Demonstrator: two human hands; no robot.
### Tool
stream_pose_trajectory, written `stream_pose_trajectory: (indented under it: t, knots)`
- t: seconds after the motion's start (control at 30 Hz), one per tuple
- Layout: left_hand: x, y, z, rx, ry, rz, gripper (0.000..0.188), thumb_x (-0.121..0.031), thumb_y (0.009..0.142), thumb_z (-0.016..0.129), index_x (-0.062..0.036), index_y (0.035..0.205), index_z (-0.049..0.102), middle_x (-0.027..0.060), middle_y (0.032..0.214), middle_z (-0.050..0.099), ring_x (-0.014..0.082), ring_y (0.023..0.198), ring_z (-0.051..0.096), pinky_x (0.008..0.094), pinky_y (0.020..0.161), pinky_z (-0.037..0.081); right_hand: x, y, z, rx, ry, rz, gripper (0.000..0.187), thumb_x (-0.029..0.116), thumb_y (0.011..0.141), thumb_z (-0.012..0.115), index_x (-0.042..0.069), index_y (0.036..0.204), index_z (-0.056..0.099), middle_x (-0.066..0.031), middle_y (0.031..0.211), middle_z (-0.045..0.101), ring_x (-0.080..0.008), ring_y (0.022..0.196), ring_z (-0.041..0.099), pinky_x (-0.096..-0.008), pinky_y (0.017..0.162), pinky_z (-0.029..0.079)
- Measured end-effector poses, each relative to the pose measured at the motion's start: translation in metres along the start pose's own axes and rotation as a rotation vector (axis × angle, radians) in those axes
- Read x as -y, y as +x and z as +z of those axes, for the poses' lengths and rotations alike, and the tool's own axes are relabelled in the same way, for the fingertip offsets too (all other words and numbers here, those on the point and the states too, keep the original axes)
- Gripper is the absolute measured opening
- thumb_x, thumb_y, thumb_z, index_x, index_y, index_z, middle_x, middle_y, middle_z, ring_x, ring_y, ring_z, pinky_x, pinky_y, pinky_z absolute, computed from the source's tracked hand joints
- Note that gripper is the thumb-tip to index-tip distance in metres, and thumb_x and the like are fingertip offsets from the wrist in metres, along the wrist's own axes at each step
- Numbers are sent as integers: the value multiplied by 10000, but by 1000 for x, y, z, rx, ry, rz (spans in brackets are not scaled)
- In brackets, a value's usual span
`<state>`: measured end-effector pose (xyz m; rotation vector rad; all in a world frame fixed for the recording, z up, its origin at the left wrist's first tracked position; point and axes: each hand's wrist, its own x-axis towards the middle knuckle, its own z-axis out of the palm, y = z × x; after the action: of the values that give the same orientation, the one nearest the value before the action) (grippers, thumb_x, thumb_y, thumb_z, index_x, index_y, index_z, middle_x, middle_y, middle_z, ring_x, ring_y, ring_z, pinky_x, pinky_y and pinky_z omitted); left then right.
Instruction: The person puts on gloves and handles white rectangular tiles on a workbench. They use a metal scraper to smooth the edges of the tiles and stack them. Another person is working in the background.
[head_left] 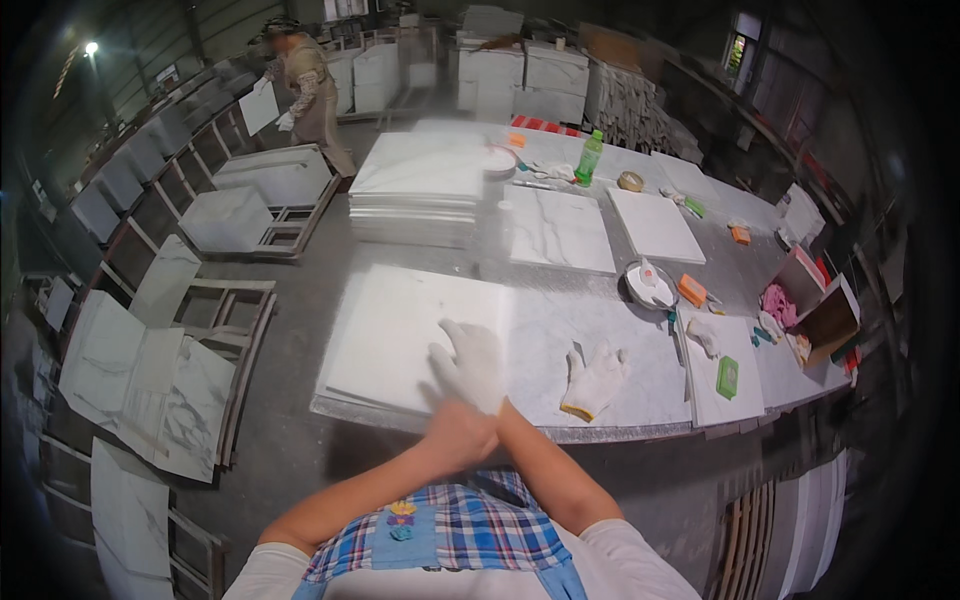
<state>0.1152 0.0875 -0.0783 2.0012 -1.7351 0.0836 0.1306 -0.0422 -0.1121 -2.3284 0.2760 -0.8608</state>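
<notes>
My right hand (468, 362) wears a white knit work glove, its fingers stretched out and apart above a white marble tile (400, 310). Closed at the right wrist, my bare left hand (458, 437) grips the glove's cuff. A second white glove (595, 378) with a yellow-edged cuff lies flat on the table to the right. Under the gloved hand, the tile rests on another slab near the table's front left corner. The left fingertips are partly hidden.
A tall stack of tiles (415, 190) stands at the back left. Farther right are a green bottle (589, 158), a tape roll (630, 181), a round dish (650, 285) and a cardboard box (825, 315). Slab racks (245, 360) line the left. A co-worker (312, 90) carries a white panel.
</notes>
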Motion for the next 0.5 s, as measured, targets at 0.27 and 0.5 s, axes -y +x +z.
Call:
stream_pose_trajectory:
  t: [0.27, 0.5]
  knots:
    - [-57, 37, -117, 188, -960, 92, 245, -229, 970, 610, -35, 1102, 681, 157, 875, 697, 312, 854, 680, 410, 751, 517, -8, -41, -19, 136, 174, 264, 256, 271, 953, 628, 26, 980, 700, -160, 875, 669, -242, 796, 613, -395, 742, 503]
    - [-142, 47, -219, 240, -2158, 606, 196, -154, 1001, 573, 13, 1007, 676, 81, 879, 677, 139, 824, 620, 280, 778, 514, -47, -83, -92, 65, -148, 399, 307, 207, 904, 665, -1, 1130, 681, -182, 1120, 677, -287, 991, 657, -382, 827, 520]
